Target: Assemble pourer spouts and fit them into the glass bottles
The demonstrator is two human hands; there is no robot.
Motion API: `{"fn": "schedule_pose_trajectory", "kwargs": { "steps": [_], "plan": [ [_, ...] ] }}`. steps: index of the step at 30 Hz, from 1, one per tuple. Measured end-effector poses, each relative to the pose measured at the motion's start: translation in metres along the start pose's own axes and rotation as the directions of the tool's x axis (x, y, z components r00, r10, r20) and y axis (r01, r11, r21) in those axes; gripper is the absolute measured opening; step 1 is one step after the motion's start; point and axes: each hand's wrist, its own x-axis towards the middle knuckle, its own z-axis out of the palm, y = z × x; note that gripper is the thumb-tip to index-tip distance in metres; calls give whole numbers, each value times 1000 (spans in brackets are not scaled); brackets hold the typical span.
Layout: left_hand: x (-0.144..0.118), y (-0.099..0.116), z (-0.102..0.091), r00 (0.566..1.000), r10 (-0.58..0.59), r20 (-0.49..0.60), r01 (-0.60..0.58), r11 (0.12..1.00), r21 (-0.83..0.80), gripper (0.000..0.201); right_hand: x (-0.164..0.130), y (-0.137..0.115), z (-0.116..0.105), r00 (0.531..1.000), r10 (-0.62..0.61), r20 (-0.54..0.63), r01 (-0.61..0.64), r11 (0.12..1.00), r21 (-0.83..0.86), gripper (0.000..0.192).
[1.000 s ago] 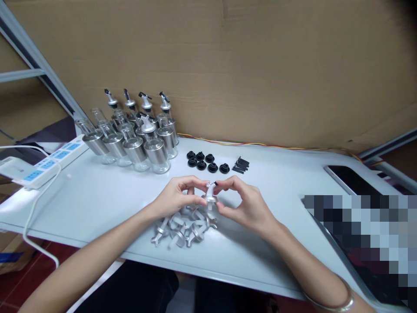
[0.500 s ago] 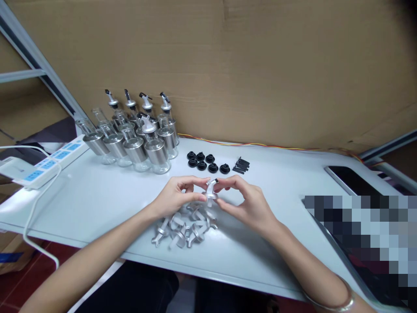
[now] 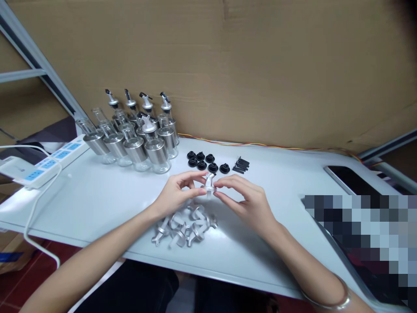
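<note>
Both hands pinch one silver pour spout (image 3: 209, 184) above the surface (image 3: 276, 195): left hand (image 3: 174, 195) on its near side, right hand (image 3: 247, 204) fingertips on the other. Loose spout pile (image 3: 184, 226) sits just below. Risk: the fingertip grip is thin, so a slip would likely drop it into the pile or knock the black plugs (image 3: 205, 161).

A wall of brown cardboard (image 3: 260, 65) fills the upper frame from edge to edge. Below it a white table (image 3: 81, 195) spans the middle. A grey metal frame bar (image 3: 35, 61) slants down the upper left, and another (image 3: 387, 148) runs at the right edge. Dark red floor (image 3: 13, 287) shows at the lower left, under even, soft light
</note>
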Motion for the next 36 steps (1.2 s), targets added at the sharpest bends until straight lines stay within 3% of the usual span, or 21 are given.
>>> {"fn": "schedule_pose_trajectory", "kwargs": {
  "steps": [5, 10, 15, 21, 31, 36],
  "plan": [
    [-1, 2, 1, 999, 4, 40, -4, 1000, 13, 45, 0, -2, -2, 998, 35, 60, -36, 999, 15, 7],
    [-1, 0, 2, 998, -21, 65, 29, 992, -126, 59, 0, -3, -3, 999, 35, 25, -35, 999, 5, 7],
    [0, -2, 1, 991, -53, 119, 75, 979, -190, 37, 1, -4, -4, 1000, 1, -29, -1, 1000, 8, 8],
    [0, -3, 3, 984, -51, 169, 87, 973, -213, 26, 1, -3, -3, 1000, -1, -13, 1, 1000, 6, 7],
    [0, -4, 3, 988, -53, 146, 77, 983, -164, 28, 1, 0, -3, 999, 32, 39, -33, 999, 20, 2],
    [-1, -1, 2, 988, -81, 129, 90, 993, -70, 32, 2, -3, -5, 989, 125, -73, -126, 992, -13, 11]
  ]
}}
